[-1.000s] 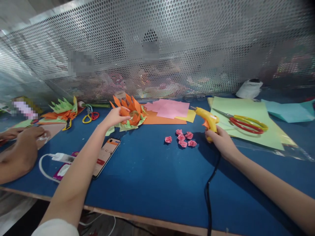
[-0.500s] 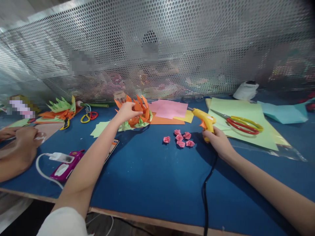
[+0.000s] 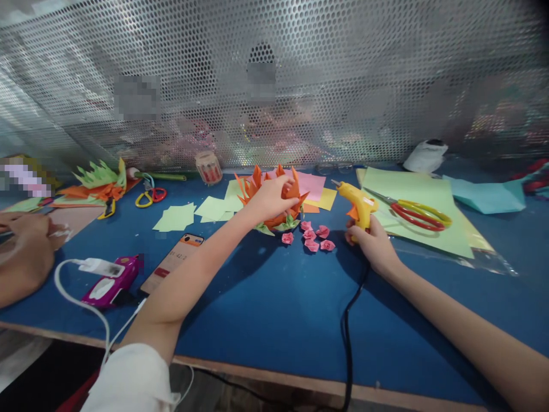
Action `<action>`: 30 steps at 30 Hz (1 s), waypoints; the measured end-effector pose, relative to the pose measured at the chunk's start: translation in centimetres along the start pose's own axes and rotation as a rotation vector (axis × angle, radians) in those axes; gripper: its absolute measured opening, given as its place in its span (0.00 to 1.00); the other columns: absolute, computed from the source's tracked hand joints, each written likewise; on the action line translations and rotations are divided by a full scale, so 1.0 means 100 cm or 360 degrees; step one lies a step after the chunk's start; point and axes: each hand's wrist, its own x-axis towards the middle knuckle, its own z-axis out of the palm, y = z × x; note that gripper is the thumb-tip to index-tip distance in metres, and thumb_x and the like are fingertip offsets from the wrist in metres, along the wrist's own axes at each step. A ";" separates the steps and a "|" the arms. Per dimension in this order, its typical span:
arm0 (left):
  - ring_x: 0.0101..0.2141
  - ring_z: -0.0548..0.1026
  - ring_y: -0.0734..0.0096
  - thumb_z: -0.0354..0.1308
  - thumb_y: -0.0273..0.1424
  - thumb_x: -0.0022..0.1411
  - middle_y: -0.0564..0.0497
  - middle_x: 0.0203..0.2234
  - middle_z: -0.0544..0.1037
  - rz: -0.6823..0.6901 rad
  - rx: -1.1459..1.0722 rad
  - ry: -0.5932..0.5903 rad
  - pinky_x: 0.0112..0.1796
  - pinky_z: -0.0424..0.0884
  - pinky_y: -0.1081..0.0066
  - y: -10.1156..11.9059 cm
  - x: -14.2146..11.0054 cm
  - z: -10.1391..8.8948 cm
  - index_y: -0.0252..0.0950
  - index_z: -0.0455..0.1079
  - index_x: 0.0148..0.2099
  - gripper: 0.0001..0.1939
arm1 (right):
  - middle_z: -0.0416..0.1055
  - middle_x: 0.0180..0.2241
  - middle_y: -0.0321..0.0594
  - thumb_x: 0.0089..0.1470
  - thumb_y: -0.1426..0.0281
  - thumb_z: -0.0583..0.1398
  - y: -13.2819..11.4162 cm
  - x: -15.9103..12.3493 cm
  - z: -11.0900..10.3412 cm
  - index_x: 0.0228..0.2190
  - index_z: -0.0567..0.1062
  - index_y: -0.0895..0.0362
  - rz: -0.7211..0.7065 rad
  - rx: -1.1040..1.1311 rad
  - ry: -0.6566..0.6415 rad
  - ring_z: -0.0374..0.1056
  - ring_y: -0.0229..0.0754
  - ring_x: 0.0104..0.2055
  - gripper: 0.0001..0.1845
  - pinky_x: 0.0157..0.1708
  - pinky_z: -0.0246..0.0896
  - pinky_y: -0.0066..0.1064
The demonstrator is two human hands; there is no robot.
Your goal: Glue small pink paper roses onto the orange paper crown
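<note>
My left hand (image 3: pixel 274 196) grips an orange folded-paper lotus flower (image 3: pixel 278 220) with pale green leaves around its base; the fingers reach in among its pointed petals, so the grip is partly hidden. Several small pink paper roses (image 3: pixel 311 234) lie close together on the blue table, just to the right and in front of the lotus. My right hand (image 3: pixel 376 243) is closed around the handle of a yellow glue gun (image 3: pixel 361 206), whose nozzle points up and left. A black cord (image 3: pixel 347 337) runs from the gun toward the table's front edge.
Red-and-yellow-handled scissors (image 3: pixel 422 215) lie on green paper sheets (image 3: pixel 446 240) to the right. Green paper squares (image 3: pixel 175 218), a phone (image 3: pixel 171 260) and a purple power block (image 3: pixel 114 280) are at left, with another person's hand (image 3: pixel 26 246) beyond. A perforated metal panel (image 3: pixel 300 103) stands behind.
My left hand has moved right with the orange lotus, bringing it beside the pink roses and uncovering green squares, the phone and a small jar. My right hand still holds the glue gun.
</note>
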 end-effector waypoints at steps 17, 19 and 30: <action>0.31 0.72 0.71 0.55 0.32 0.54 0.46 0.44 0.73 -0.0115 0.0442 -0.0068 0.33 0.67 0.70 0.012 -0.025 -0.053 0.37 0.61 0.53 0.23 | 0.60 0.25 0.31 0.41 0.62 0.64 -0.028 -0.009 0.004 0.33 0.60 0.52 -0.0048 0.0123 -0.0022 0.58 0.32 0.19 0.19 0.17 0.50 0.27; 0.32 0.72 0.73 0.54 0.29 0.54 0.48 0.45 0.72 0.0065 0.0325 0.0086 0.35 0.66 0.71 0.014 -0.025 -0.056 0.37 0.62 0.52 0.21 | 0.60 0.25 0.31 0.47 0.58 0.60 -0.035 -0.014 0.004 0.31 0.60 0.53 -0.0054 0.0227 -0.0041 0.58 0.31 0.18 0.16 0.17 0.47 0.27; 0.35 0.72 0.70 0.53 0.28 0.55 0.54 0.30 0.72 0.0172 0.0058 0.0373 0.35 0.64 0.73 0.012 -0.032 -0.083 0.35 0.70 0.38 0.08 | 0.65 0.28 0.36 0.44 0.68 0.62 -0.068 -0.023 0.004 0.26 0.67 0.57 -0.0237 0.0378 -0.0054 0.61 0.33 0.26 0.09 0.19 0.49 0.24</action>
